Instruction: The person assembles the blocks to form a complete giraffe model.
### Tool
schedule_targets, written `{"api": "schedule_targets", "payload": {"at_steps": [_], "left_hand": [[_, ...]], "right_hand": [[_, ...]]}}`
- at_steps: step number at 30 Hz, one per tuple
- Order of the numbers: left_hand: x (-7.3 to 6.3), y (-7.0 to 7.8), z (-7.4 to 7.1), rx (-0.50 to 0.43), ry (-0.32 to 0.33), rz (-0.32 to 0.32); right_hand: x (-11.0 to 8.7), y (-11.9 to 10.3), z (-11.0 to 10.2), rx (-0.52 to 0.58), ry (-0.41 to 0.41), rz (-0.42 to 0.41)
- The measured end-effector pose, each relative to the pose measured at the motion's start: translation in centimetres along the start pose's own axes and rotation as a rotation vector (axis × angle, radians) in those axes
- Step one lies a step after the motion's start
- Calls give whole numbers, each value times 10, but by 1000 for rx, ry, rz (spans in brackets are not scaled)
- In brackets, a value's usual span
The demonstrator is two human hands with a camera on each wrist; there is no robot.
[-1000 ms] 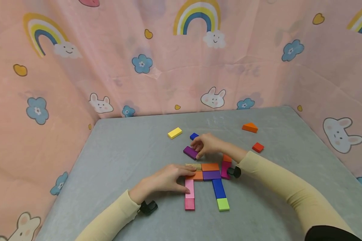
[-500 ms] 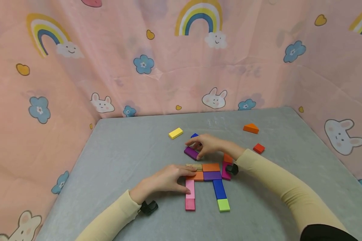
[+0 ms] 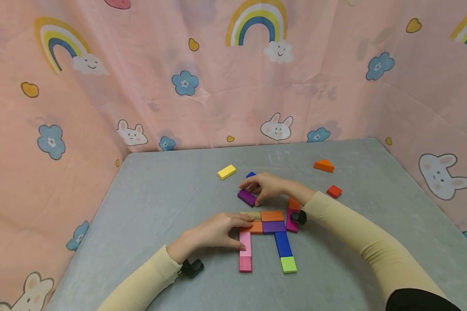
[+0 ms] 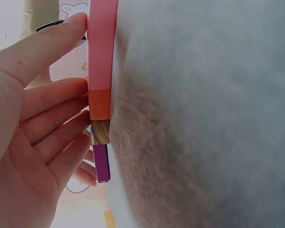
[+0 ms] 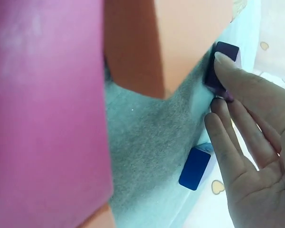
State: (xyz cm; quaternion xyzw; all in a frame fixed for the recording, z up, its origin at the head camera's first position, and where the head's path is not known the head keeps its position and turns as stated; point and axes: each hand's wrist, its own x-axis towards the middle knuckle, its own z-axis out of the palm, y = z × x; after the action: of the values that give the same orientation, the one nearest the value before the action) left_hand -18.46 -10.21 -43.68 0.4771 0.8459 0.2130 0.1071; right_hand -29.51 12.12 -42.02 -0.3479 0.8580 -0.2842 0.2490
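Observation:
My right hand (image 3: 270, 185) pinches a purple block (image 3: 246, 198) lying on the grey table, its thumb at the near right end and fingers on the far side. In the right wrist view, the thumb lies against the same purple block (image 5: 223, 66). My left hand (image 3: 214, 233) rests with fairly straight fingers on a flat arrangement of blocks. Its thumb touches the light pink block (image 3: 245, 244); its fingers lie over an orange block (image 3: 257, 227) and a wood-grain block (image 3: 253, 214). Another orange block (image 3: 272, 216) and a violet block (image 3: 274, 227) adjoin these.
A blue block (image 3: 283, 244) and a lime block (image 3: 288, 264) extend toward me, with a dark pink block (image 3: 245, 264) at left. A magenta block (image 3: 292, 224) lies under the right wrist. Farther off are yellow (image 3: 226, 172), red (image 3: 334, 191) and orange triangular (image 3: 324, 165) blocks.
The right hand's fingers have reached farther left along the purple block's far side, then stayed still. My left hand keeps its place on the blocks.

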Motion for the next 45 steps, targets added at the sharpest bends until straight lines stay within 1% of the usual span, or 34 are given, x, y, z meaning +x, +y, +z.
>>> {"api": "schedule_targets", "payload": {"at_steps": [4, 7, 10, 15, 19, 23, 26, 30, 33, 40, 45], "left_hand": [[1, 1, 0, 16, 6, 6], [2, 1, 1, 23, 11, 11], [2, 0, 1, 12, 13, 10], [1, -1, 1, 9, 19, 11], [1, 0, 1, 23, 16, 15], [1, 1, 0, 21, 6, 7], [0, 2, 0, 12, 2, -5], [0, 3, 1, 9, -1, -17], [-1, 3, 1, 15, -1, -23], [-1, 4, 1, 24, 3, -27], [-1, 4, 1, 18, 4, -25]], "right_hand": [[-3, 4, -2, 8, 24, -30], [-9, 7, -5, 22, 60, -52], [-18, 11, -11, 32, 114, -62], [-39, 20, -25, 60, 206, -49], [-57, 32, -33, 45, 279, -8], [-74, 45, -38, 20, 354, 66], [-84, 53, -41, 6, 393, 112], [-96, 66, -41, -9, 418, 162], [-101, 74, -39, -17, 423, 191], [-105, 88, -36, -28, 415, 220], [-106, 93, -34, -30, 417, 224]]}}
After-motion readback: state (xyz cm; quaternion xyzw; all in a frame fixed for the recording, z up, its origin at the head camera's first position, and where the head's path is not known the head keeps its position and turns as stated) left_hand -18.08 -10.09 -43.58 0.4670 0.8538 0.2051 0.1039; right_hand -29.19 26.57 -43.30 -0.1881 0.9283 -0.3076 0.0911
